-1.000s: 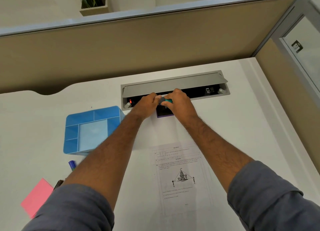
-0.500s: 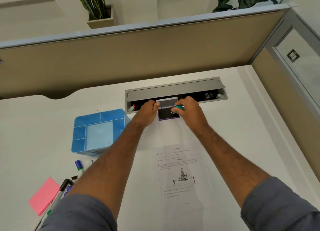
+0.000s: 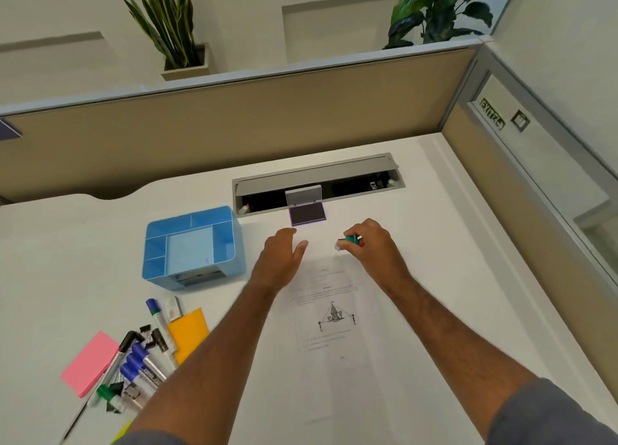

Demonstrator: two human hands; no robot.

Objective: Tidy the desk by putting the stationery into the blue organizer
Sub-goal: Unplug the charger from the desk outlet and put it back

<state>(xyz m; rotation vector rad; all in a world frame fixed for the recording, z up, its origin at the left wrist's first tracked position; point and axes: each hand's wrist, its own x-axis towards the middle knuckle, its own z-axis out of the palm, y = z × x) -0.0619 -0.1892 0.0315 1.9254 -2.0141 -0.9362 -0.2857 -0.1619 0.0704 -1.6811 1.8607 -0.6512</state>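
Nothing visible sits in the organizer (image 3: 190,244) yet, so by my reckoning the tidying has barely begun; its compartments look bare, though the front drawer's contents cannot be made out. It stands just left of the left hand (image 3: 282,260). Nearly all the stationery lies nearer the person and left of the left forearm: a pink pad (image 3: 90,362), an orange pad (image 3: 189,332), markers (image 3: 143,361) and clips, heaped together. A printed sheet (image 3: 329,314) lies between the forearms. Beyond both hands an ink pad (image 3: 307,214) sits open at the edge of the cable tray (image 3: 317,177). The desk right of the right hand (image 3: 373,250) is bare, giving free room to swing. Left hand is open, flat and empty; right hand is closed round a small teal stamp (image 3: 349,240).
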